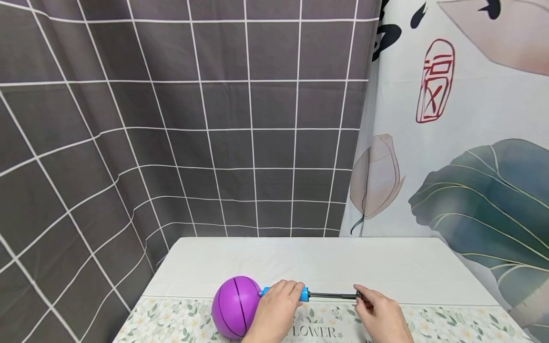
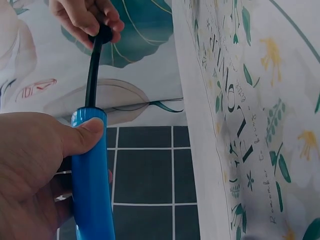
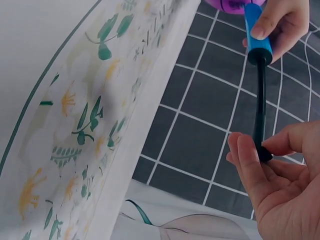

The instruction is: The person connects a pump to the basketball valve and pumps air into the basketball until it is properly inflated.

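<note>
A blue hand pump (image 1: 305, 294) lies level in front of me, its tip meeting a purple ball (image 1: 236, 307) with black seam lines. My left hand (image 1: 276, 309) grips the pump's blue barrel (image 2: 91, 185), the thumb laid along it near the end cap. From the barrel a long black rod (image 1: 332, 296) reaches out to the right. At its far end, my right hand (image 1: 381, 312) pinches the small black handle (image 3: 265, 154) between thumb and fingers. In the right wrist view only the ball's lower edge shows.
Below the hands is a table with a white back strip (image 1: 309, 262) and a floral-print cover (image 1: 171, 319). Behind it hangs a dark grey cloth with white grid lines (image 1: 274, 109). A white curtain with painted leaves (image 1: 399, 100) hangs at the right.
</note>
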Available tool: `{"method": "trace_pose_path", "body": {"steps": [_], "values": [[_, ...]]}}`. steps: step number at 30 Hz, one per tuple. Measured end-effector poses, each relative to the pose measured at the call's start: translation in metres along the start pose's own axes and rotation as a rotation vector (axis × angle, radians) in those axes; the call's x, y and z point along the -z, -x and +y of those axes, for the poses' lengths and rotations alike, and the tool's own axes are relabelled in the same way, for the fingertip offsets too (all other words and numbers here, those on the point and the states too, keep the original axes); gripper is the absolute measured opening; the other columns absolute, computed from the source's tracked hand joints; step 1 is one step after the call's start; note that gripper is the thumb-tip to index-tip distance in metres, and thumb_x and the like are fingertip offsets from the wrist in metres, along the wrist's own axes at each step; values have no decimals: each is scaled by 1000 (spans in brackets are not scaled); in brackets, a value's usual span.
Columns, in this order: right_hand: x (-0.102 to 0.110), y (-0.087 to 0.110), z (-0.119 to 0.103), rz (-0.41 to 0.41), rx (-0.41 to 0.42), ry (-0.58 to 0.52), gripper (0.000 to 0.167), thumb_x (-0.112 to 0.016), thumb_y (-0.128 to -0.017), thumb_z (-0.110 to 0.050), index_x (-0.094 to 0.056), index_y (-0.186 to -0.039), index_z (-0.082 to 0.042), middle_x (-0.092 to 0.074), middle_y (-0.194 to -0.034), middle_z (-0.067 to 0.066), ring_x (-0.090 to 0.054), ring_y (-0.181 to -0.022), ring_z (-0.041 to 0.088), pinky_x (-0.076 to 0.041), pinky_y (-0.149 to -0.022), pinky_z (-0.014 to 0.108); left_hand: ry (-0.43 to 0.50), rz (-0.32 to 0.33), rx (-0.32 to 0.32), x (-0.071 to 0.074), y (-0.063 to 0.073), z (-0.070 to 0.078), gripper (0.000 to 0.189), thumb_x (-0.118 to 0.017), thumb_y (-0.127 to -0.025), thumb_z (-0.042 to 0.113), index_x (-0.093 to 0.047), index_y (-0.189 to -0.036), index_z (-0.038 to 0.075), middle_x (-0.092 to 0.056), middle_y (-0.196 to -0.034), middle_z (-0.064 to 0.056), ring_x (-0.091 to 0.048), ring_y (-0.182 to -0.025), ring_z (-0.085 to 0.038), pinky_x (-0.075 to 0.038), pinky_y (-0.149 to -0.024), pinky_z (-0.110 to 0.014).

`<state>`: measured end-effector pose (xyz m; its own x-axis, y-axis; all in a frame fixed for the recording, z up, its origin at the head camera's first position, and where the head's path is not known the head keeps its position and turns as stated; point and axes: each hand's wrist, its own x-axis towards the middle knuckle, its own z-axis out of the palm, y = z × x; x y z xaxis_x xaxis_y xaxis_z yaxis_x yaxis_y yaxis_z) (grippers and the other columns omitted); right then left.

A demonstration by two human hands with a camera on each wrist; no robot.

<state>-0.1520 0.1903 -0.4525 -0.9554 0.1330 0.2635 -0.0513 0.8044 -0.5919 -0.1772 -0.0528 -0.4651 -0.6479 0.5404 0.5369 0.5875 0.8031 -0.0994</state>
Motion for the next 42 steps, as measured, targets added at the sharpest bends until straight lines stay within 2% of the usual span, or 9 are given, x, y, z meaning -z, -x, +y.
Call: {"method": "trace_pose_path", "body": {"steps": [7, 16, 21, 26, 30, 34, 37, 42], "values": [[-2, 0, -5, 21, 12, 8, 30, -67, -87, -3, -73, -116, 4, -75, -90, 9, -65, -66, 10, -55, -57, 24, -11, 3, 5, 1, 0, 0, 34, -72, -91, 27, -68, -120, 11, -68, -110, 3, -63, -104, -11, -54, -97, -29], [-21, 5, -31, 73, 80, 34, 28, -67, -86, 0, -73, -112, 6, -73, -81, 5, -60, -61, 7, -51, -53, 22, -57, -16, -10, 2, 0, 3, 34, -72, -91, 28, -69, -119, 10, -69, -110, 2, -63, -103, -12, -55, -96, -29], [-35, 8, -44, 59, 128, 31, 25, -69, -85, 0, -75, -109, 5, -70, -74, 1, -56, -57, 4, -48, -50, 21, -98, -20, -39, -2, 1, 6, 36, -79, -85, 22, -69, -117, 10, -68, -107, 2, -62, -99, -12, -55, -94, -28], [-44, 9, -50, 56, 155, 19, 24, -71, -83, 0, -76, -106, 3, -71, -76, 2, -59, -59, 4, -50, -52, 20, -105, -40, -65, -4, 1, 9, 38, -80, -81, 12, -69, -117, 10, -68, -107, 2, -61, -98, -12, -54, -93, -27], [-45, 8, -49, 8, 158, -6, 24, -72, -84, -2, -75, -107, 2, -74, -82, 4, -62, -62, 4, -52, -54, 19, -87, -47, -52, -3, 2, 6, 37, -81, -83, 17, -70, -118, 12, -68, -109, 4, -62, -101, -11, -54, -95, -27], [-39, 6, -43, -25, 168, -50, 23, -72, -86, -3, -76, -109, 0, -75, -87, 4, -64, -65, 4, -53, -57, 18, -56, -1, -45, -2, 2, 2, 37, -81, -83, 24, -70, -117, 14, -69, -109, 5, -63, -102, -10, -54, -95, -26], [-33, 5, -36, -21, 167, -58, 24, -71, -87, -2, -76, -110, -1, -75, -88, 3, -64, -65, 4, -54, -58, 19, -40, 22, -37, -2, 2, 0, 35, -79, -85, 27, -69, -117, 15, -69, -108, 6, -64, -102, -9, -54, -96, -26], [-21, 2, -21, 6, 116, -20, 27, -71, -86, -2, -75, -112, 0, -75, -91, 4, -64, -68, 5, -56, -61, 21, -29, 7, 1, 0, 2, -2, 35, -75, -87, 28, -68, -119, 15, -68, -110, 6, -63, -104, -9, -53, -97, -28]]}}
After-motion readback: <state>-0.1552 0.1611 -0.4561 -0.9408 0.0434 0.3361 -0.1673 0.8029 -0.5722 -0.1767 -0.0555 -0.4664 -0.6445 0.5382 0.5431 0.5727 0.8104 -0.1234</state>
